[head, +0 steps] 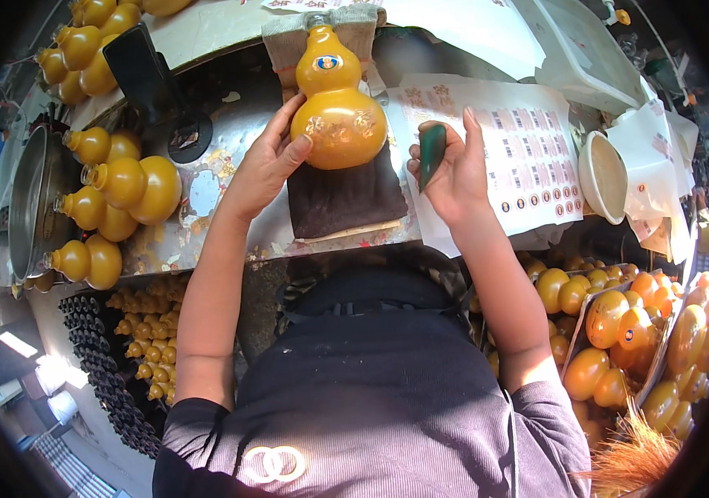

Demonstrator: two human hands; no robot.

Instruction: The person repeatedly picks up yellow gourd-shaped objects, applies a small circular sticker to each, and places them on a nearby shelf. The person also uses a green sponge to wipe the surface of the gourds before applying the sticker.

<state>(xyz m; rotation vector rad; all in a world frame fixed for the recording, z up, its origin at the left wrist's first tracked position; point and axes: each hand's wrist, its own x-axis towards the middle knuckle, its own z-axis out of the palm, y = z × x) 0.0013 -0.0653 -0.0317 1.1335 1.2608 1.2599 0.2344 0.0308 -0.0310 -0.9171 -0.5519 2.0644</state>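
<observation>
A glossy yellow gourd-shaped bottle (339, 127) lies on a dark cloth pad (348, 202), its clear neck on a folded grey cloth (280, 40) at the far side. A small blue-and-orange sticker (327, 62) is on its upper bulb, and a faint metallic pattern shows on the lower one. My left hand (273, 155) rests against the left side of the lower bulb, fingers partly hidden behind it. My right hand (452, 165), off the bottle to the right, holds a flat green scraper-like piece (432, 154). Beneath that hand lies a sheet of printed stickers (529, 140).
More yellow gourd bottles (146, 190) lie at the left beside a metal pan (34, 205). A phone on a stand (136, 71) is behind them. At right are a round white bowl (603, 177) and a clear plastic bin (585, 56). Crates of bottles (616, 336) stand below.
</observation>
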